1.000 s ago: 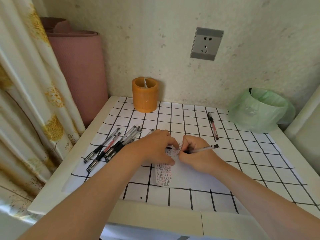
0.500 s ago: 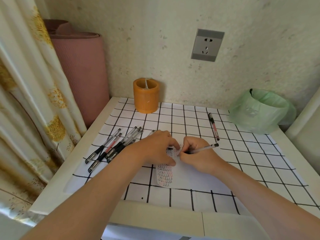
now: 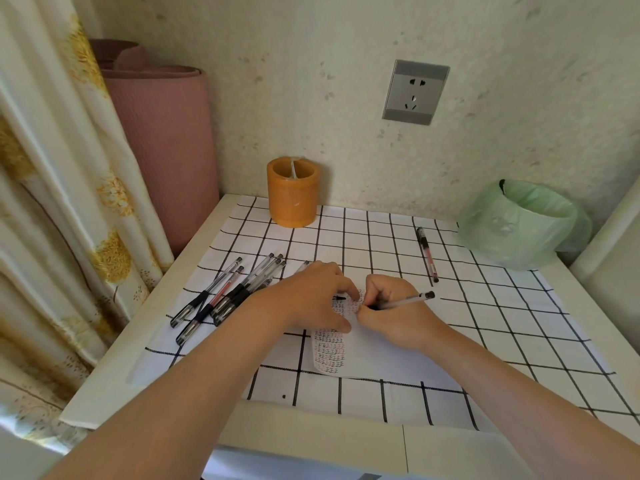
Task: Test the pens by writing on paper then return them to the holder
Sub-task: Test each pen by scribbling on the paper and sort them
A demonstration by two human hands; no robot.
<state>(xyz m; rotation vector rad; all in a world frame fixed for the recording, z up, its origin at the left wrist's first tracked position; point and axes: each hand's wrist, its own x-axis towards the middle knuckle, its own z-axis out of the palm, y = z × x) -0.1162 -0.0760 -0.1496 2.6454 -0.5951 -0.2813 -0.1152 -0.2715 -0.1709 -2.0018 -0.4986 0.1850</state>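
Testing was judged underway: pen point(image 3: 401, 301) was gripped in right hand point(image 3: 394, 308), tip on paper point(image 3: 363, 355); paper was pressed flat by left hand point(image 3: 311, 297). Rows of marks were already written. Pen pile point(image 3: 228, 294) left, one pen point(image 3: 427, 253) far right; holder point(image 3: 292, 192) at far edge of desk point(image 3: 104, 393), one pen seemingly inside.

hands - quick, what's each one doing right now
Left hand: open, fingers pressed flat on the paper, holding nothing.
Right hand: closed on a pen, tip down on the paper.
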